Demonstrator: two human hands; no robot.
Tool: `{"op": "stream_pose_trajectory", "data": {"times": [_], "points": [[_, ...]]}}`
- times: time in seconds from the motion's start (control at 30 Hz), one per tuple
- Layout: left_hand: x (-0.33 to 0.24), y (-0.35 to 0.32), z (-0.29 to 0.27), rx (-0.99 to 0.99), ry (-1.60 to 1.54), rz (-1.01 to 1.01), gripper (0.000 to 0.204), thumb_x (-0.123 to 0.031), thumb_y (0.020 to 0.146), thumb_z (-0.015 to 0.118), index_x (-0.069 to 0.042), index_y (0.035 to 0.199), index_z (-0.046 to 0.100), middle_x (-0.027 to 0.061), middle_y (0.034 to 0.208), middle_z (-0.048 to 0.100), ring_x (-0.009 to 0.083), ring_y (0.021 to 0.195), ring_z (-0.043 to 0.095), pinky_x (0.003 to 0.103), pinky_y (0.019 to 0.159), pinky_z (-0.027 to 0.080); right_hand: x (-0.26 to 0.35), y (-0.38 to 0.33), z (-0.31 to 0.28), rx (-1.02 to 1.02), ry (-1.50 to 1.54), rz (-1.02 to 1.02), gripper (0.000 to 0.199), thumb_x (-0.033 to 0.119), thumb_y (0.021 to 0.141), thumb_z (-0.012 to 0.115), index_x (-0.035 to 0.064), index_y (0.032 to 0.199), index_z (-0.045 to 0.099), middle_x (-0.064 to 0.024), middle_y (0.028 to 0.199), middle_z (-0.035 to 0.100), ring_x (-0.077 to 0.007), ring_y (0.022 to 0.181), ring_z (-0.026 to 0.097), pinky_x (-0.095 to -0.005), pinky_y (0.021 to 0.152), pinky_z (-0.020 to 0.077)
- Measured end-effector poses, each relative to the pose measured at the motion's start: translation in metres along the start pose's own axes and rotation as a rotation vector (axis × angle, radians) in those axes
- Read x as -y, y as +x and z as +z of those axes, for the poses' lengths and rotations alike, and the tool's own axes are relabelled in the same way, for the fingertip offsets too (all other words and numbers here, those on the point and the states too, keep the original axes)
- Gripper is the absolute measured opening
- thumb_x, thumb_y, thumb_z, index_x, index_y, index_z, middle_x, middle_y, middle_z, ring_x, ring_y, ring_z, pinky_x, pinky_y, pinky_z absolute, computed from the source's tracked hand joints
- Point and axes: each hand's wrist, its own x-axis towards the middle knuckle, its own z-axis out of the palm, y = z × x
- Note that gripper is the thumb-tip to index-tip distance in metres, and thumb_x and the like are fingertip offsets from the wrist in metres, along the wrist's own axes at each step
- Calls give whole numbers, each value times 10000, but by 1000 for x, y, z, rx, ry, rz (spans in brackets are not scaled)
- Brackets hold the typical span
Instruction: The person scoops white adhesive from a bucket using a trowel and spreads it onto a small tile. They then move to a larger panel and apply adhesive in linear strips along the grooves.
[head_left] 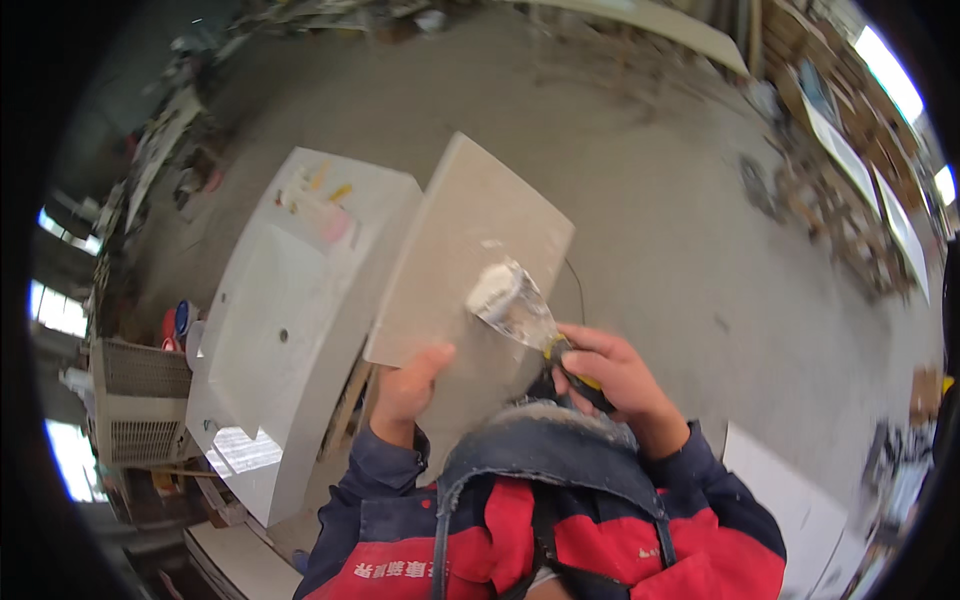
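Note:
A beige rectangular stone slab (pixel 450 240) is tilted up in front of me. My left hand (pixel 410 385) grips its near lower edge, thumb on top. In my right hand (pixel 610 375) is a putty knife (pixel 520 305) with a yellow and black handle. Its metal blade carries a lump of white filler (pixel 490 290) and rests on the slab's right side. A denim apron over a red and navy jacket shows at the bottom.
A white sink countertop (pixel 290 310) with a basin lies at the left, small coloured items at its far end. A grey plastic crate (pixel 140 400) stands far left. White panels (pixel 790 500) lie at the right on the concrete floor (pixel 650 170). Clutter lines the far edges.

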Motion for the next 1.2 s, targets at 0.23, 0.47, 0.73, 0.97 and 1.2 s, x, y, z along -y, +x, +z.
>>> {"op": "stream_pose_trajectory", "data": {"times": [0.23, 0.47, 0.73, 0.97, 1.2], "points": [[-1, 159, 30, -240, -214, 44, 480, 1, 904, 609, 13, 1380, 543, 87, 1298, 632, 222, 1184, 607, 370, 1008, 488, 137, 156, -41, 22, -75, 26, 483, 88, 1008, 511, -17, 1478, 484, -99, 859, 654, -121, 511, 530, -254, 459, 424], [4, 319, 1, -556, -460, 205, 553, -5, 944, 566, -30, 1483, 446, 112, 1427, 562, 285, 1301, 554, 437, 1116, 435, 198, 256, -120, 170, -262, 328, 478, 124, 1027, 499, 30, 1495, 487, -56, 841, 650, -103, 521, 527, -237, 465, 417], [-3, 482, -41, -602, -415, 224, 516, -87, 991, 622, -17, 1477, 462, 89, 1423, 563, 225, 1304, 540, 391, 1098, 426, 308, 471, -88, 173, -261, 341, 478, 129, 1018, 504, -25, 1470, 481, -98, 832, 658, -119, 480, 525, -237, 444, 421], [-1, 584, -98, -706, -324, 201, 481, -117, 1007, 635, 13, 1448, 492, 87, 1369, 608, 215, 1250, 579, 370, 1047, 470, 373, 658, -79, 341, -371, 315, 451, 206, 1039, 525, 36, 1457, 531, -53, 834, 656, -108, 520, 554, -241, 461, 430], [-13, 677, -210, -634, -859, 316, 471, -235, 1066, 473, 4, 1472, 452, 150, 1430, 582, 317, 1331, 544, 486, 1121, 426, 445, 850, -65, 736, -1362, -428, 362, 189, 982, 600, 152, 1339, 639, -120, 998, 653, -328, 935, 623, -395, 806, 507]]}}
